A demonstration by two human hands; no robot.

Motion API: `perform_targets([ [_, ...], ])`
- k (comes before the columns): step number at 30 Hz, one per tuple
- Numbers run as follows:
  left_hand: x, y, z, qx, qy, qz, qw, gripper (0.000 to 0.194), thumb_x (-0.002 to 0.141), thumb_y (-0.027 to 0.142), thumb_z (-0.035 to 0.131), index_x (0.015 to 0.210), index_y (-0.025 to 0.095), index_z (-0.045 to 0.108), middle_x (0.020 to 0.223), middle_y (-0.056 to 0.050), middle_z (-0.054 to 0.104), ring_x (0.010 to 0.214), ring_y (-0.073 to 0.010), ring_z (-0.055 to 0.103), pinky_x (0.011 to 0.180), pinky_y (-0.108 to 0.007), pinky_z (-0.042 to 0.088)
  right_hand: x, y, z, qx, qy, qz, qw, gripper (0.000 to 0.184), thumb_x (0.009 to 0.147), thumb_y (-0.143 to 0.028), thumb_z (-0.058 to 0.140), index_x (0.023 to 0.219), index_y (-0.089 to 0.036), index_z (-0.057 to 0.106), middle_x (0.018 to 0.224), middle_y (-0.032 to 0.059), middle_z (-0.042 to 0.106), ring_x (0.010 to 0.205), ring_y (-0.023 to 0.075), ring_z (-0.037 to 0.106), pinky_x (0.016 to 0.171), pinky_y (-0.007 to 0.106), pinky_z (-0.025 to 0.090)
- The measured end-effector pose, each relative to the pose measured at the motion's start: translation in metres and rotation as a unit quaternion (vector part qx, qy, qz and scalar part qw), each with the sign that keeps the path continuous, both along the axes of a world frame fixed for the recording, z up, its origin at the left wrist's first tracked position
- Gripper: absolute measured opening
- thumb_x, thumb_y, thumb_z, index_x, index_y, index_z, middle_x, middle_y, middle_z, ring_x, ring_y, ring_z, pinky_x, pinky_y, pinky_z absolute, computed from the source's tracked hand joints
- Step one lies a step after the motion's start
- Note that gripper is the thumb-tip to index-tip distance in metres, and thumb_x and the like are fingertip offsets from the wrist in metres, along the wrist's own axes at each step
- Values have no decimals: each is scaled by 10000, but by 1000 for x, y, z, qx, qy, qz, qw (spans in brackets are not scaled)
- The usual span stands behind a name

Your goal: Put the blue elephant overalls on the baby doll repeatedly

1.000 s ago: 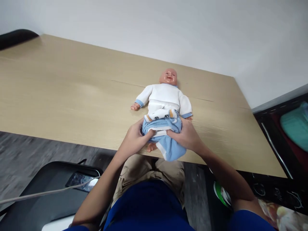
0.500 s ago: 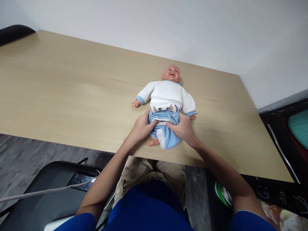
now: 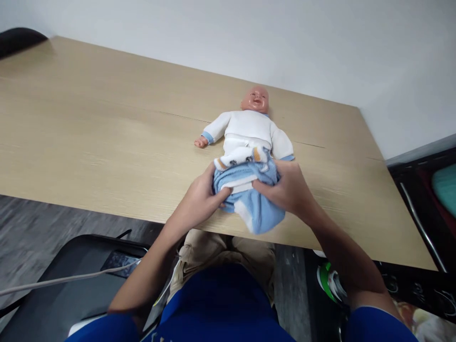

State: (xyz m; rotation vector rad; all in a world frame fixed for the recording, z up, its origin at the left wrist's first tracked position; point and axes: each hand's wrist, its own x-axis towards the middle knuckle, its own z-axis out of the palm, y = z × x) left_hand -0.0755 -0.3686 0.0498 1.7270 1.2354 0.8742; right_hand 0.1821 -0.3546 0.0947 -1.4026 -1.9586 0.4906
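Note:
A baby doll (image 3: 249,124) in a white long-sleeved top with blue cuffs lies face up on the table, its head toward the wall. Bunched blue doll trousers (image 3: 245,183) with a white band and a face-patterned white panel cover its lower body. My left hand (image 3: 201,197) grips the trousers at one side, thumb over the white band. At the opposite side my right hand (image 3: 287,185) holds the same cloth, thumb pressed on it. The doll's legs are hidden by the trousers and my hands.
The wooden table (image 3: 117,137) runs along a white wall. Below its front edge on the left stands a black chair (image 3: 64,285) with a phone (image 3: 119,262) and a cable. On the right sit a green-rimmed round item (image 3: 327,282) and a dark frame holding teal cloth (image 3: 445,187).
Both hands have lifted the trousers, spreading the cloth wider and moving slightly apart. The doll's foot that showed below the cloth is now covered.

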Motion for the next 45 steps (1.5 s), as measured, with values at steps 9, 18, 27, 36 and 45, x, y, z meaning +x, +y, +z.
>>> perform_targets([
  [9, -25, -32, -41, -79, 134, -8, 988, 309, 1036, 490, 659, 1220, 242, 639, 1220, -152, 824, 1231, -438, 794, 1123, -626, 642, -24, -26, -17, -176, -131, 87, 972, 217, 992, -411, 837, 899, -232, 759, 932, 52, 858, 813, 222, 725, 723, 327, 411],
  [18, -6, -16, -88, 44, 194, 24, 980, 261, 1002, 335, 720, 1221, 247, 608, 1238, -135, 765, 1285, -414, 717, 1248, -673, 506, -22, -25, -49, -136, -188, 68, 970, 583, 1088, -475, 821, 1565, -177, 669, 1510, 208, 803, 1330, 412, 801, 1039, 467, 623],
  [27, -7, -12, -106, 125, 12, 28, 992, 337, 1092, 305, 632, 1415, 209, 656, 1371, -185, 797, 1286, -370, 761, 1140, -578, 607, -8, -23, -74, -119, -59, 81, 988, 581, 960, -347, 886, 1497, -229, 698, 1407, 148, 866, 1279, 376, 836, 1083, 477, 650],
  [36, -39, 43, -80, 78, -48, -84, 992, 433, 1099, 425, 774, 1481, 219, 783, 1628, -174, 786, 1524, -375, 733, 1377, -617, 538, 17, 36, -70, -87, -13, 183, 979, 231, 912, -387, 880, 1059, -230, 797, 1023, 47, 846, 923, 261, 747, 897, 395, 609],
  [45, -52, 71, -35, -52, -45, -180, 981, 489, 1024, 533, 896, 1406, 231, 861, 1496, -139, 868, 1380, -361, 826, 1233, -513, 665, 40, 43, -66, -202, 124, 204, 950, 599, 996, -690, 896, 1373, -248, 750, 1321, 94, 805, 1230, 314, 768, 1079, 450, 673],
])
